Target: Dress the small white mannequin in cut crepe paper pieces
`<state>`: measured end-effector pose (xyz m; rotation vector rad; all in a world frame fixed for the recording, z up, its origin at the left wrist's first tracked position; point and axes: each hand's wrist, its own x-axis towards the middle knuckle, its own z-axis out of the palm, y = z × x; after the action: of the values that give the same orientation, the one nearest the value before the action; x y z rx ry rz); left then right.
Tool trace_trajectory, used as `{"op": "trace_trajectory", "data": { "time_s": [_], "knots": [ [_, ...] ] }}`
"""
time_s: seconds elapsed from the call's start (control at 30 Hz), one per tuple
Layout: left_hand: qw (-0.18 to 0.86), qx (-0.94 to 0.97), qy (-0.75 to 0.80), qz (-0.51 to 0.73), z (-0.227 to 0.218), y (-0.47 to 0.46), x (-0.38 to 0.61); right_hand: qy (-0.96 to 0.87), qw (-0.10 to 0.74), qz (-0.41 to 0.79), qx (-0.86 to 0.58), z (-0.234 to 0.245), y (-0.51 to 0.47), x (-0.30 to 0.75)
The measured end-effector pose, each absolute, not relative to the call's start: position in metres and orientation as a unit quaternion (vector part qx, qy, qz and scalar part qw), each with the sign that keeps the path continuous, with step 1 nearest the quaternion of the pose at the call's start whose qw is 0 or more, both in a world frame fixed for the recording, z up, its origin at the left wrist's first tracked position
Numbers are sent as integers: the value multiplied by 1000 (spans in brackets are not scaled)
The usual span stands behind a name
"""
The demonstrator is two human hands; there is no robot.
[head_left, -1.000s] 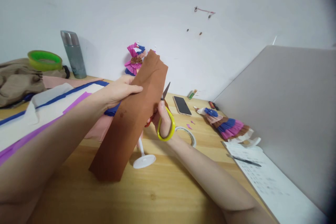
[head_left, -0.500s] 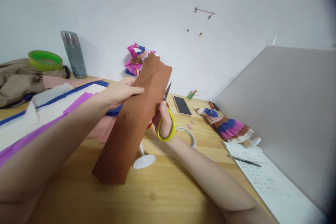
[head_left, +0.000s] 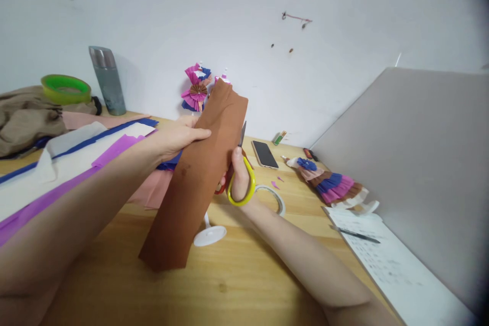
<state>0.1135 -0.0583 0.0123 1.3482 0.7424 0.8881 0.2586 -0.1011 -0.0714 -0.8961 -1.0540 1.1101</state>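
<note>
A long strip of brown crepe paper (head_left: pixel 191 183) hangs at a slant above the table. My left hand (head_left: pixel 183 135) is closed on its left edge, thumb across the front and fingers behind. In my right hand (head_left: pixel 237 175) is a pair of scissors with yellow handles (head_left: pixel 251 188); the thumb is through one loop. One dark blade shows beside the strip's right edge, while the rest is hidden behind the paper. Behind the strip stands a white stand (head_left: pixel 210 235), mostly covered, with its round base showing. A ruffled pink, blue and brown paper dress (head_left: pixel 196 89) is farther back.
Blue, white and purple paper sheets (head_left: pixel 87 163) lie at left, near a water bottle (head_left: pixel 107 81) and a green tape roll (head_left: pixel 64 87). Right of my hands are a phone (head_left: pixel 265 154), a white tape roll (head_left: pixel 280 201), a dressed doll (head_left: pixel 328 181) and a notebook (head_left: pixel 397 260) with a pen.
The lower end of the brown strip has swung slightly right, and its top has dipped a little. Both hands keep their holds.
</note>
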Motion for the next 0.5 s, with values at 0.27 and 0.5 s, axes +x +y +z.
{"op": "trace_trajectory", "data": {
  "time_s": [0.27, 0.5],
  "knots": [
    [636, 586, 328, 380, 13, -61, 115, -451, 639, 459, -422, -62, -107, 257],
    [634, 597, 309, 383, 8, -52, 110, -467, 646, 483, -363, -70, -100, 259]
  ]
}}
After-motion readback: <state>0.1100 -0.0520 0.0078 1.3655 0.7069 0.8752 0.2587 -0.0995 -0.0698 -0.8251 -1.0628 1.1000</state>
